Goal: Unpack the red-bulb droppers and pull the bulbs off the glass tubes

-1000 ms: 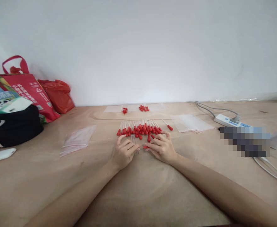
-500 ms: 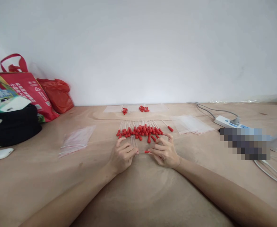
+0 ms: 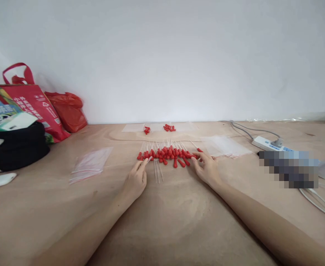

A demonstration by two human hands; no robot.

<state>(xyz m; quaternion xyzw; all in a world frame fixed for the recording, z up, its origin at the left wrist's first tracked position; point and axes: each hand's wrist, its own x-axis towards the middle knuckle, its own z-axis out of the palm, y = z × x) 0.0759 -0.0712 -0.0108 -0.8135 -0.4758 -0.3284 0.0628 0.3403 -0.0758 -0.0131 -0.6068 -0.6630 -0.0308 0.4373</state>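
My left hand (image 3: 136, 180) is closed in a pinch on a thin clear glass tube (image 3: 150, 159), whose end sticks out past the fingertips. Beside it, several bare glass tubes (image 3: 158, 173) lie pointing toward me. A heap of droppers with red rubber bulbs (image 3: 169, 151) stretches between my hands, their clear stems pointing to the wall. At the heap's right end, the thumb and fingers of my right hand (image 3: 208, 169) close on a red dropper bulb (image 3: 192, 156). Whether a stem sits in that bulb is hidden.
Clear zip bags lie left (image 3: 92, 164) and right (image 3: 225, 146). Small piles of loose red bulbs (image 3: 169, 128) rest near the wall. Shopping bags (image 3: 37, 107) and a black pouch (image 3: 18, 147) stand left; a power strip (image 3: 269, 144) with cables lies right.
My hands have moved apart, the left slightly left, the right forward to the heap. The red-bulbed dropper between them is gone from there. My left hand now holds a tube without a visible bulb.
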